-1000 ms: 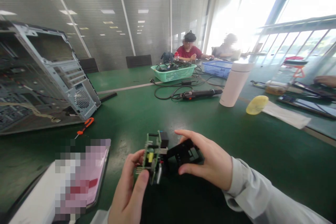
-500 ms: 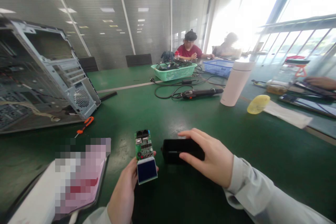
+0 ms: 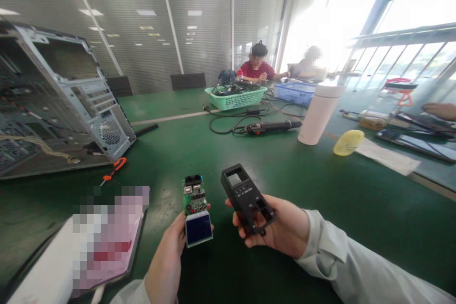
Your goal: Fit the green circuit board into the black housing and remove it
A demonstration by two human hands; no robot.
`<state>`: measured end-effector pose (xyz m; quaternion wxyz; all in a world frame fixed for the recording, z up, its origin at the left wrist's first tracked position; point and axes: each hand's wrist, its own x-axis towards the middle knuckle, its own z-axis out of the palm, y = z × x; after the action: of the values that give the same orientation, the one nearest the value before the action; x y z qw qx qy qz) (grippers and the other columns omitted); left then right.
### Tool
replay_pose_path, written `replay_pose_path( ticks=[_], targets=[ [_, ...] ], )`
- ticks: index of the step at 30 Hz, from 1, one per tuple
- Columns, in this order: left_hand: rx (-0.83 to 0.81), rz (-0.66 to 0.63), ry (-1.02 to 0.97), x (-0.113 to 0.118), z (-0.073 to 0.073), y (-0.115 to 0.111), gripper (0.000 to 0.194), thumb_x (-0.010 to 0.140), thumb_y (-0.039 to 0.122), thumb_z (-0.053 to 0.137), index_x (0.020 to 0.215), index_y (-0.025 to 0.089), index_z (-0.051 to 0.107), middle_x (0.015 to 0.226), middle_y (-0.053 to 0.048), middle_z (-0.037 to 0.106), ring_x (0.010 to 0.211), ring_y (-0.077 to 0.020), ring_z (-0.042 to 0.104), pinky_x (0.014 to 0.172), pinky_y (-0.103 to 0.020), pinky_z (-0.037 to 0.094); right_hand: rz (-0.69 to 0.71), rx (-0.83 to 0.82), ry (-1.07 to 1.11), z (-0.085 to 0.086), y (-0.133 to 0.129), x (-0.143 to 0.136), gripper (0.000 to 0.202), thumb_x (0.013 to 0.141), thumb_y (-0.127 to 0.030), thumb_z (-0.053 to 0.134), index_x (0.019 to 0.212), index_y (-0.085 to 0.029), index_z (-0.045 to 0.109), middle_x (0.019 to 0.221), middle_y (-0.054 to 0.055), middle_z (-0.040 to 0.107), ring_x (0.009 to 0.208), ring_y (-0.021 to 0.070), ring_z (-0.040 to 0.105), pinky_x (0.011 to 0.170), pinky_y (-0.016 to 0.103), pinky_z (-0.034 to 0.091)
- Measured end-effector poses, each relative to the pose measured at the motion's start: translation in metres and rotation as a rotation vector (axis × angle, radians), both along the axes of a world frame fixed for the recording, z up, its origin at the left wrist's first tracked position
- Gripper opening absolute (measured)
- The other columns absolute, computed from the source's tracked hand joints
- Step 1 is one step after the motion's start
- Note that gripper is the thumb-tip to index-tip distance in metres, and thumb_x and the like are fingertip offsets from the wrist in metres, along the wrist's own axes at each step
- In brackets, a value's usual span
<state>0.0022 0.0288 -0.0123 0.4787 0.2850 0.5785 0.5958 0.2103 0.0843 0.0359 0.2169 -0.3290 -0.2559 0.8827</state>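
My left hand (image 3: 170, 243) is closed around the edges of a green circuit board (image 3: 194, 195), which carries a dark LCD screen (image 3: 199, 229) at its near end and black sockets at its far end. To the right of it, my right hand (image 3: 285, 223) grips a black plastic housing (image 3: 245, 194) from below, fingers wrapped under it. The housing's face points up, showing a window opening at the far end, small button holes and cutouts at the near end. Board and housing are apart, both held over the green table (image 3: 171, 152).
An open computer case (image 3: 110, 128) stands at left, near an orange-handled screwdriver (image 3: 117, 167) and a phone (image 3: 117, 242). Farther off are an electric screwdriver (image 3: 270, 127), a green basket (image 3: 237, 99) of cables, a blue basket (image 3: 295, 92) and a pink bottle (image 3: 318, 114). People sit beyond.
My right hand has turned the black housing over, so its face with window and holes now shows. The grip has gone from above to underneath. My left hand has barely moved.
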Motion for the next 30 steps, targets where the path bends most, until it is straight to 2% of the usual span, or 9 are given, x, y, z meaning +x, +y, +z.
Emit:
replay_pose_path(
  ticks=[3,7,9,11,14,18,22,25,30],
  targets=[
    [0.012,-0.008,0.011,0.000,0.002,-0.003,0.038,0.069,0.048,0.068,0.088,0.016,0.075,0.092,-0.008,0.078,0.098,-0.0328,0.067,0.091,-0.045,0.050,-0.004,0.098,0.030,-0.006,0.000,0.001,0.047,0.099,-0.044,0.022,0.108,-0.015,0.058,0.080,0.004,0.063,0.064,0.0094,0.062,0.062,0.022,0.048],
    [0.019,-0.049,-0.013,0.001,0.005,-0.008,0.046,0.068,0.053,0.069,0.094,0.015,0.075,0.091,-0.009,0.077,0.100,-0.0325,0.066,0.090,-0.043,0.051,-0.083,0.583,-0.149,-0.014,0.001,0.003,0.061,0.077,-0.067,0.053,0.110,-0.016,0.057,0.093,0.008,0.063,0.080,0.0162,0.061,0.072,0.031,0.050],
    [0.014,-0.075,-0.037,0.001,0.004,-0.005,0.050,0.068,0.055,0.069,0.096,0.014,0.074,0.090,-0.009,0.077,0.101,-0.0327,0.065,0.088,-0.042,0.051,-0.176,0.902,-0.411,-0.016,0.004,0.010,0.063,0.071,-0.064,0.062,0.113,-0.017,0.056,0.099,0.009,0.061,0.089,0.0199,0.058,0.080,0.038,0.049],
    [0.030,-0.074,-0.050,0.001,-0.001,0.001,0.050,0.067,0.057,0.069,0.093,0.014,0.074,0.088,-0.009,0.077,0.101,-0.0333,0.065,0.085,-0.041,0.052,-0.284,1.231,-0.757,-0.018,0.009,0.027,0.052,0.076,-0.054,0.061,0.115,-0.019,0.057,0.103,0.009,0.059,0.096,0.0220,0.054,0.087,0.042,0.046],
    [0.079,-0.046,-0.044,-0.001,-0.013,0.014,0.049,0.065,0.060,0.066,0.084,0.015,0.074,0.086,-0.011,0.077,0.095,-0.0334,0.066,0.075,-0.039,0.053,-0.368,1.580,-1.230,-0.027,0.023,0.078,0.045,0.084,-0.049,0.051,0.120,-0.023,0.057,0.103,0.009,0.057,0.096,0.0245,0.051,0.090,0.048,0.042],
    [0.018,-0.035,-0.066,-0.003,-0.026,0.024,0.047,0.061,0.060,0.069,0.082,0.018,0.073,0.077,-0.009,0.077,0.070,-0.0277,0.069,0.053,-0.032,0.051,-0.392,1.611,-1.704,-0.050,0.050,0.183,0.057,0.082,-0.059,0.043,0.123,-0.023,0.057,0.100,0.013,0.058,0.092,0.0311,0.051,0.084,0.051,0.042],
    [0.003,-0.026,-0.085,-0.006,-0.030,0.026,0.043,0.057,0.058,0.075,0.078,0.021,0.072,0.076,-0.007,0.078,0.074,-0.0283,0.070,0.054,-0.031,0.052,-0.439,1.476,-1.883,-0.065,0.065,0.268,0.067,0.076,-0.065,0.041,0.116,-0.016,0.062,0.096,0.020,0.058,0.089,0.0378,0.054,0.079,0.055,0.040],
    [0.016,-0.052,-0.100,-0.007,-0.029,0.028,0.045,0.062,0.060,0.071,0.082,0.019,0.073,0.075,-0.009,0.077,0.075,-0.0293,0.071,0.058,-0.034,0.053,-0.455,1.441,-1.922,-0.069,0.064,0.289,0.071,0.074,-0.066,0.041,0.120,-0.014,0.057,0.096,0.021,0.057,0.094,0.0411,0.055,0.082,0.057,0.040],
    [0.033,-0.067,-0.104,-0.001,-0.017,0.020,0.050,0.062,0.064,0.069,0.081,0.018,0.073,0.072,-0.008,0.077,0.070,-0.0286,0.071,0.059,-0.036,0.054,-0.527,1.464,-2.006,-0.069,0.052,0.270,0.072,0.080,-0.066,0.035,0.136,-0.020,0.040,0.111,0.020,0.054,0.113,0.0477,0.045,0.083,0.063,0.039]
  ],
)
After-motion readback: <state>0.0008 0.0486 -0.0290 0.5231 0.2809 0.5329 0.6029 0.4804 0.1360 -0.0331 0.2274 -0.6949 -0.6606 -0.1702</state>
